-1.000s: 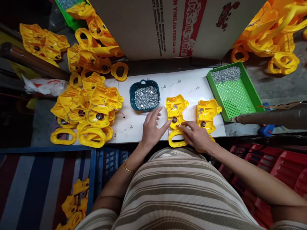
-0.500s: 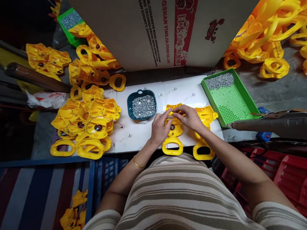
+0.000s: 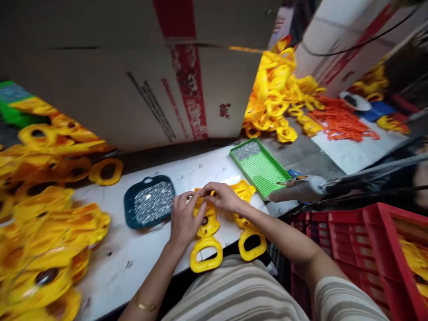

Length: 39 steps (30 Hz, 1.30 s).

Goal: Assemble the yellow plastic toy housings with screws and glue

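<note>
My left hand [image 3: 185, 219] is over a yellow plastic part [image 3: 210, 226], thumb and fingers bent inward; anything between them is too small to make out. From the other side, my right hand [image 3: 223, 197] meets it with fingertips pinched together above the same part, their contents hidden. A dark round piece sits in the middle of this part, and a yellow ring handle [image 3: 200, 267] lies at its near end. To the right is a second yellow plastic part [image 3: 243, 191], partly covered by my right forearm, with its own ring handle [image 3: 253, 257].
Left of my hands stands a dark teal tray [image 3: 129, 209] of small metal pieces. A green tray [image 3: 257, 171] lies beyond on the right. Yellow parts [image 3: 43, 254] are heaped at left, more [image 3: 274, 93] behind. A large carton [image 3: 140, 120] blocks the back; a red crate [image 3: 377, 267] is at right.
The view has swung to the right and tilted, bringing the red crate and orange pieces into sight. My hands stay together over the same yellow part.
</note>
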Motion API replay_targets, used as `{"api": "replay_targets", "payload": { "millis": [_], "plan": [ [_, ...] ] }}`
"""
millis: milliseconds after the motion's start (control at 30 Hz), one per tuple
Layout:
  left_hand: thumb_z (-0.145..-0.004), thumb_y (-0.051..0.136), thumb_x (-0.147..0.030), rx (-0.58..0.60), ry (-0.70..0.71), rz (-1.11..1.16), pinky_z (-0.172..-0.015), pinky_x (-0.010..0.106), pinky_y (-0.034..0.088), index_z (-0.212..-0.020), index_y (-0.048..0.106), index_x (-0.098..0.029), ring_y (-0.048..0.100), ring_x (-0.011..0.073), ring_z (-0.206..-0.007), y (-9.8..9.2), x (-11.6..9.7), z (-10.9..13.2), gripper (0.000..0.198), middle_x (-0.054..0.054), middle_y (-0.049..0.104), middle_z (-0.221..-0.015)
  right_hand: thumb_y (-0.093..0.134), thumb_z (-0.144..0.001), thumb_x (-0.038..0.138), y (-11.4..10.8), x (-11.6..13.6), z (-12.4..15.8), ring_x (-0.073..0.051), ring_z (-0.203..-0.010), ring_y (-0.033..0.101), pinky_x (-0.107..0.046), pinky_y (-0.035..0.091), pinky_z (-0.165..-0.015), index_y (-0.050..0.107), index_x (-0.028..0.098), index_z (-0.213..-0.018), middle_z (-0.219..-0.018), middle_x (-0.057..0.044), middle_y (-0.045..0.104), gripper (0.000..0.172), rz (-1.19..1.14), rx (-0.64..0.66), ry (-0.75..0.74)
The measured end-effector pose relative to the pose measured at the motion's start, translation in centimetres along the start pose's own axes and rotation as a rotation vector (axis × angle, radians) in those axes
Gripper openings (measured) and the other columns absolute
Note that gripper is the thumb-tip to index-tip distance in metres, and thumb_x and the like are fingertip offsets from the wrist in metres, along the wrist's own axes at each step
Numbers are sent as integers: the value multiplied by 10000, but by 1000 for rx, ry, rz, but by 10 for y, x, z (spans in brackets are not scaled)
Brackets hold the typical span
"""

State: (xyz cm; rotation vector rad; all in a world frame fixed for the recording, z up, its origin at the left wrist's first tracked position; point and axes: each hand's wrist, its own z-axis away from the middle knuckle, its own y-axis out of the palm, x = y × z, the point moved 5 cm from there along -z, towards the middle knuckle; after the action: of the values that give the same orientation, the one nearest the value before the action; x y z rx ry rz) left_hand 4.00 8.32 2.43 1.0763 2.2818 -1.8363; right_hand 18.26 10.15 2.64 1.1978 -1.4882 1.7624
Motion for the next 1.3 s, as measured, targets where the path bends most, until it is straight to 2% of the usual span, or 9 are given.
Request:
{"api": "replay_targets", "payload": {
  "millis": [133,267,400,467,567,800,1033,1200,1300],
  "plan": [
    [-893,530,-278,45,67,-107,-949,603,384,-983,735,-196,376,409,-1276,5,2,-7,238,177,447,-1408,577,-778,16,-8,5,-1,-102,-811,643,-227,491,-795,654,174,-821,-874,-4,701,181,13,46,-97],
    [-898,552,-270,-25,87,-87,-1001,590,339,-932,757,-239,368,376,-1312,1,-2,-5,210,140,500,-1377,567,-800,31,-10,1,5,-105,-831,634,-228,481,-807,655,169,-824,-884,-14,694,165,2,42,-112],
    [-871,614,-273,-179,122,-176,-1052,568,270,-886,757,-253,402,336,-1292,-3,-13,3,145,103,569,-1329,575,-858,185,-13,-1,12,-141,-810,622,-265,455,-764,673,159,-988,-954,-75,705,165,110,-47,41],
    [-855,635,-275,-205,136,-197,-1058,567,253,-888,749,-269,410,323,-1289,-3,-20,7,119,84,577,-1332,554,-888,327,-13,-1,15,-152,-709,605,-273,423,-693,701,153,-898,-828,-76,712,227,191,-39,145],
    [-852,636,-271,-176,95,-135,-1064,575,239,-885,735,-285,420,311,-1295,1,-22,11,106,63,577,-1346,535,-884,399,-11,-1,15,-140,-597,566,-255,355,-597,703,158,-724,-624,-41,665,334,252,59,246],
    [-831,673,-376,-60,3,-82,-1064,590,259,-1059,711,-255,386,344,-1332,4,-11,7,261,121,533,-1385,502,-882,327,-5,-8,13,-118,-536,531,-232,333,-572,674,176,-750,-551,2,616,264,229,133,277],
    [-864,649,-306,-67,58,-45,-1064,604,234,-953,729,-267,464,313,-1278,6,-11,6,126,62,660,-1223,451,-899,331,-1,-12,12,-124,-559,493,-248,294,-556,649,180,-699,-612,-11,619,319,283,143,257],
    [-880,625,-302,-14,85,-84,-1081,643,201,-918,730,-261,427,324,-1310,6,-12,3,119,69,625,-1274,436,-912,279,-18,-6,25,-145,-665,564,-272,349,-633,687,202,-1031,-886,-54,682,288,396,-35,208],
    [-875,626,-293,49,122,-121,-1087,659,190,-927,727,-265,380,331,-1344,8,-14,-1,117,79,566,-1345,437,-920,299,-19,-4,37,-151,-696,576,-274,339,-589,678,222,-1098,-1004,-76,626,308,506,-2,185]
  ]
}}
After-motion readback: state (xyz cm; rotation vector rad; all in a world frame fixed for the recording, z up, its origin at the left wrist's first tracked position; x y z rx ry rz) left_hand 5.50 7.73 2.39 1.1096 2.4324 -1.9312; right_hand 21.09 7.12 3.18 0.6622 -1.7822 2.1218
